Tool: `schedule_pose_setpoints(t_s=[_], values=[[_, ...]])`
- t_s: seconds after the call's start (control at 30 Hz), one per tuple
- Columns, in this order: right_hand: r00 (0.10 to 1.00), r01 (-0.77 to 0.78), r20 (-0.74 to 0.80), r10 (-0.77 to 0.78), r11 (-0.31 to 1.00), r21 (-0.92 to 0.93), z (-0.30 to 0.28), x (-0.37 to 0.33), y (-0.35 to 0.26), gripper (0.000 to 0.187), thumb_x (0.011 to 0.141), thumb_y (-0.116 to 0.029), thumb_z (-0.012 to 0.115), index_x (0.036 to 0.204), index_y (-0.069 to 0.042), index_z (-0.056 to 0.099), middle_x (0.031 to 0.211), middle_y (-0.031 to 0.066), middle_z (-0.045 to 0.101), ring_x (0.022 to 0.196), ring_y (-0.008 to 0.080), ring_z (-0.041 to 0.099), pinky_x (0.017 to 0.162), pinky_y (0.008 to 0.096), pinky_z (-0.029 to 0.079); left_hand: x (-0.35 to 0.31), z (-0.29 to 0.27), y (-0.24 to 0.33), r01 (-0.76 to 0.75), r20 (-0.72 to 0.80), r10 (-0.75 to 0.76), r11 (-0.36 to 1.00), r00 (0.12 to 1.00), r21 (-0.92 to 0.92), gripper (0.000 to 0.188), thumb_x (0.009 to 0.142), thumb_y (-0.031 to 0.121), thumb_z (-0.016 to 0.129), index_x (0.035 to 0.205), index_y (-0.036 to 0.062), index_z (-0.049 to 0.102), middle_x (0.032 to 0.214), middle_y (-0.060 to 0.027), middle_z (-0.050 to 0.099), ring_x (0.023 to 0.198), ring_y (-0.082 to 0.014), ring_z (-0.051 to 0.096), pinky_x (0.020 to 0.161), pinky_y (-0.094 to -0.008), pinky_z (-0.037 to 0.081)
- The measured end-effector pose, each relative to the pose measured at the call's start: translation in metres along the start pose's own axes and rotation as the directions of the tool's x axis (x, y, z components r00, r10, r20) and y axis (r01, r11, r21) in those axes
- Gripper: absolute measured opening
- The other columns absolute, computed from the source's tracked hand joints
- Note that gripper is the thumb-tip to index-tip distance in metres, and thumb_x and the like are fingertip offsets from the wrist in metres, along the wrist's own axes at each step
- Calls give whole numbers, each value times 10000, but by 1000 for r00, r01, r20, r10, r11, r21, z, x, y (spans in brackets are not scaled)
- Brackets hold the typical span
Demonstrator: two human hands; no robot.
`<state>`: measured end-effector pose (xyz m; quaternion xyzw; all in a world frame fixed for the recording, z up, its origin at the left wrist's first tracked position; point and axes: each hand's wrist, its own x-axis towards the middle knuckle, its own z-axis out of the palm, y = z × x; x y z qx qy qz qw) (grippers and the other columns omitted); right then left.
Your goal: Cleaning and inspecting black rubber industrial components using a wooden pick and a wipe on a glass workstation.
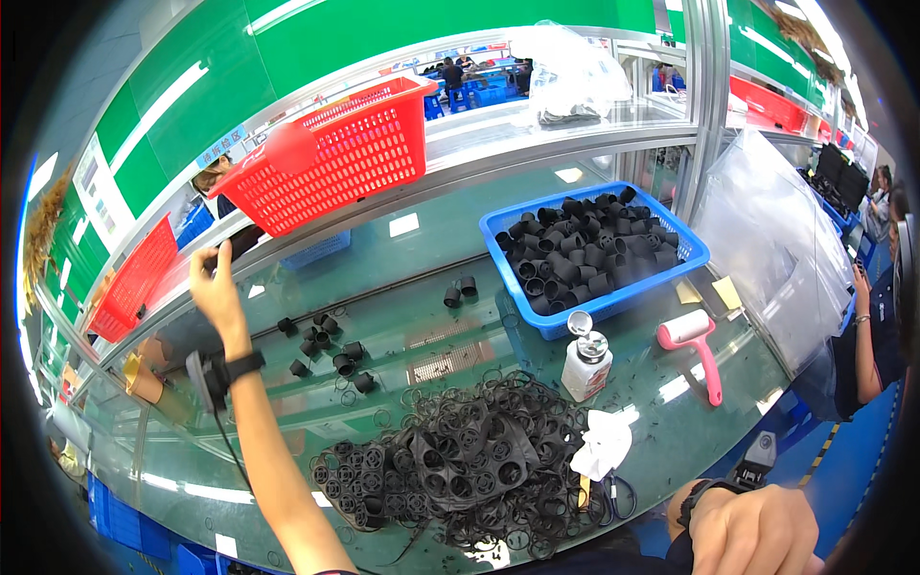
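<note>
My left hand (217, 292) is raised at the far left, just below the shelf edge and the red basket (335, 153). Its fingers are bent together near a small dark spot, too small to name. At the lower right, close to me, my right hand (757, 530) is curled with its knuckles up; whatever its fingers hold is hidden. Between the hands lies a big heap of black plastic rings and scrap (479, 450). Several short black tubes (343, 364) lie loose on the green table (422, 321). More black tubes (585, 254) fill a blue basket (695, 251).
Right of the heap stand a white bottle (586, 369) with a metal top and a pink-handled lint roller (704, 359). A crumpled white tissue (604, 443) touches the heap. Clear plastic sheeting (757, 240) hangs at the right. A co-worker's arm (865, 350) shows beyond it.
</note>
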<state>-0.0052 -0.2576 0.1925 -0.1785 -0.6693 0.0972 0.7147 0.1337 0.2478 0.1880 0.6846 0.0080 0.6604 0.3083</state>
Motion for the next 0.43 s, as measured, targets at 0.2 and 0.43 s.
schedule_pose_setpoints(t_s=[0.2,0.43], values=[[990,92,-104,-91,996,12,4,-2,19,377,928,-291,499,896,51,656,897,219,616,764,306,637,668,345,557,-78,-59,140,-27,89,32,998,995,-64,124,827,-30,595,832,1,476,1231,-169,479,897,-99,476,805,-221,393],[997,74,-18,-74,997,5,7,1,27,389,936,-293,479,929,56,650,962,204,627,798,313,636,705,383,546,-152,-56,210,-34,431,215,921,876,-389,562,654,180,812,1058,57,441,1184,-249,498,1104,-324,507,973,-449,363]])
